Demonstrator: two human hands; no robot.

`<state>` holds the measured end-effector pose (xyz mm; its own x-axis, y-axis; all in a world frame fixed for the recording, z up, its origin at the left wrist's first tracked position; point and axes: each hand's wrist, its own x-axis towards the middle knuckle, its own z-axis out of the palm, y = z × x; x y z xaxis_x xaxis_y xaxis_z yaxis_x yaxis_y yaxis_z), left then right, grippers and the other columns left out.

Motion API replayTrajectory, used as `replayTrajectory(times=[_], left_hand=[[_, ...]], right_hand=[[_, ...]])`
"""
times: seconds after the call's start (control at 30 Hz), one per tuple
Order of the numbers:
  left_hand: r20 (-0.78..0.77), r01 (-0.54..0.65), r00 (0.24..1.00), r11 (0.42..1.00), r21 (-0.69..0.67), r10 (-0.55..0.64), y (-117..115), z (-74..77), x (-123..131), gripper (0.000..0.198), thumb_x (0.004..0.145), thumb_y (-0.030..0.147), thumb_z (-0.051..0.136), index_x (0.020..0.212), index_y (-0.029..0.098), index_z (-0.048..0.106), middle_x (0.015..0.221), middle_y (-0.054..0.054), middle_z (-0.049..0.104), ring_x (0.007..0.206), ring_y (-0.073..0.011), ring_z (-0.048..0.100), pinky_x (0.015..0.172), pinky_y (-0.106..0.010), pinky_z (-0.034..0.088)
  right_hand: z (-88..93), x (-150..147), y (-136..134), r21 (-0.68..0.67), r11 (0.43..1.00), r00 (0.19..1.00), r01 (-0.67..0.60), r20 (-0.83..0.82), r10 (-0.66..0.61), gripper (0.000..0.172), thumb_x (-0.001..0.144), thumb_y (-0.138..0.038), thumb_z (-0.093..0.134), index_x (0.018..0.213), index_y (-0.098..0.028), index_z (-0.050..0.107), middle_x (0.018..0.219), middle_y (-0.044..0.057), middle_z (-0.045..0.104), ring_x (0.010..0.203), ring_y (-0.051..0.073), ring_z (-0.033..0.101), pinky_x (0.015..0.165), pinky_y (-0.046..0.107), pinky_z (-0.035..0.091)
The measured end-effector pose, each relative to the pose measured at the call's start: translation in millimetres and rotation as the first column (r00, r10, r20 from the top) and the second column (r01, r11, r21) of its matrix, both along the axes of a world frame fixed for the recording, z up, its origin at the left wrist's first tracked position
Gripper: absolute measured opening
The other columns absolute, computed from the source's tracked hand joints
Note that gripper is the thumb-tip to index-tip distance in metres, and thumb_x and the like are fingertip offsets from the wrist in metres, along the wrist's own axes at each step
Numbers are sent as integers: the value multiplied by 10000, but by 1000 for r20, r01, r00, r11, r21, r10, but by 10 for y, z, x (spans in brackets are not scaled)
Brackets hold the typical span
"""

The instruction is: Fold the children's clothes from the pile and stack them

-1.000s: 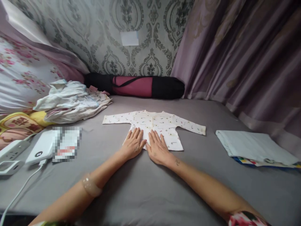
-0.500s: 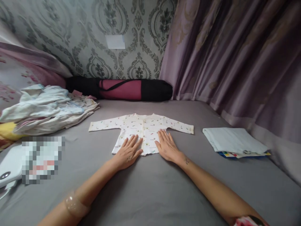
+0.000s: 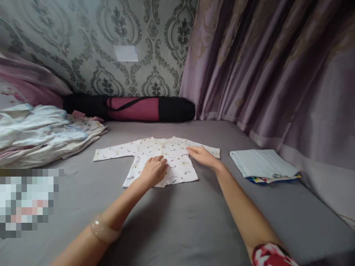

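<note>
A small white baby shirt (image 3: 176, 168) with a scattered print lies spread on the grey sheet, both sleeves stretched out sideways. My left hand (image 3: 155, 170) is over the shirt's front, left of its middle, fingers loosely bent with the tips at the cloth; nothing shows in its grasp. Near the base of the right sleeve is my right hand (image 3: 204, 156), turned side-on, with its fingers pointing left over the cloth. Its fingers look stretched out and hold nothing that I can see; the palm side is hidden.
Folded pale cloth (image 3: 262, 163) lies on the right, with something colourful beneath it. A heap of loose clothes (image 3: 41, 129) is at the left, above a blurred-out patch. Along the wall rests a long black and maroon bag (image 3: 133, 109). Purple curtains (image 3: 249, 66) hang at the right.
Both hands lay flat on the shirt's lower part. My right hand has lifted and moved up toward the right sleeve; my left has shifted slightly, its fingers more bent. The view has turned slightly right.
</note>
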<state>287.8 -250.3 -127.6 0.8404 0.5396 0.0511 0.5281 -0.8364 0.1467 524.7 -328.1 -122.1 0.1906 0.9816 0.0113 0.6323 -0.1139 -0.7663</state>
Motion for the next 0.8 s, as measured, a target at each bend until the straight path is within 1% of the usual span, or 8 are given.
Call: replayTrajectory(times=[0.03, 0.1, 0.13, 0.2, 0.33, 0.47, 0.67, 0.8], left_hand=[[29, 25, 999, 1000, -6, -25, -9, 2, 116, 320, 952, 260, 310, 1039, 154, 599, 1078, -122, 609, 1039, -247, 577, 907, -384, 440], [79, 74, 994, 997, -35, -71, -28, -35, 341, 295, 941, 232, 325, 1058, 163, 586, 1083, -120, 607, 1059, -242, 568, 919, -374, 444], [99, 82, 992, 996, -44, -77, -38, -71, 441, 292, 937, 220, 325, 1067, 167, 581, 1092, -123, 607, 1075, -243, 561, 932, -380, 442], [121, 66, 991, 996, -61, -58, -64, -169, 600, 303, 936, 209, 325, 1122, 162, 559, 1173, -139, 589, 1166, -254, 517, 985, -405, 414], [114, -3, 993, 996, -86, 13, -133, -419, 734, 432, 968, 323, 312, 1337, 127, 423, 1448, -165, 410, 1378, -284, 314, 1098, -471, 291], [109, -5, 994, 1000, -1, 5, -195, -598, 739, 516, 979, 396, 260, 1390, 111, 386, 1491, -162, 358, 1395, -296, 287, 1130, -487, 228], [101, -11, 995, 997, 72, 4, -206, -648, 744, 521, 983, 375, 238, 1391, 96, 402, 1484, -164, 369, 1388, -306, 300, 1128, -495, 245], [112, -1, 994, 997, 81, -8, -195, -667, 741, 526, 982, 389, 238, 1394, 109, 406, 1482, -158, 374, 1387, -299, 307, 1124, -492, 260]], right_hand=[[68, 127, 45, 76, 988, 990, 135, -52, -131, 425, 894, -370, 453, 1193, -125, 630, 1224, 117, 640, 1129, 199, 580, 993, 321, 408], [155, 353, 133, 122, 902, 907, 415, -129, -401, 368, 879, -312, 455, 1131, -129, 652, 1145, 101, 678, 1048, 174, 617, 907, 292, 457], [172, 446, 173, 111, 847, 851, 520, -145, -504, 357, 874, -297, 451, 1113, -128, 655, 1119, 94, 688, 1016, 165, 629, 866, 277, 472], [156, 587, 239, 80, 771, 774, 631, -134, -619, 349, 862, -286, 450, 1082, -119, 664, 1071, 90, 703, 962, 156, 646, 803, 250, 485], [16, 753, 295, 50, 735, 737, 676, -56, -674, 317, 829, -277, 488, 1010, -116, 693, 976, 82, 723, 912, 170, 658, 775, 242, 480], [-118, 927, 287, -9, 691, 690, 723, 50, -722, 237, 807, -257, 531, 906, -151, 719, 921, 76, 728, 934, 208, 658, 813, 286, 476], [-174, 1216, 239, -95, 624, 629, 776, 189, -754, 165, 778, -250, 590, 816, -158, 722, 880, 108, 726, 917, 228, 673, 768, 272, 491], [-196, 1278, 156, -131, 589, 601, 797, 266, -754, 141, 757, -240, 598, 772, -167, 718, 878, 129, 723, 914, 253, 676, 749, 291, 499]])
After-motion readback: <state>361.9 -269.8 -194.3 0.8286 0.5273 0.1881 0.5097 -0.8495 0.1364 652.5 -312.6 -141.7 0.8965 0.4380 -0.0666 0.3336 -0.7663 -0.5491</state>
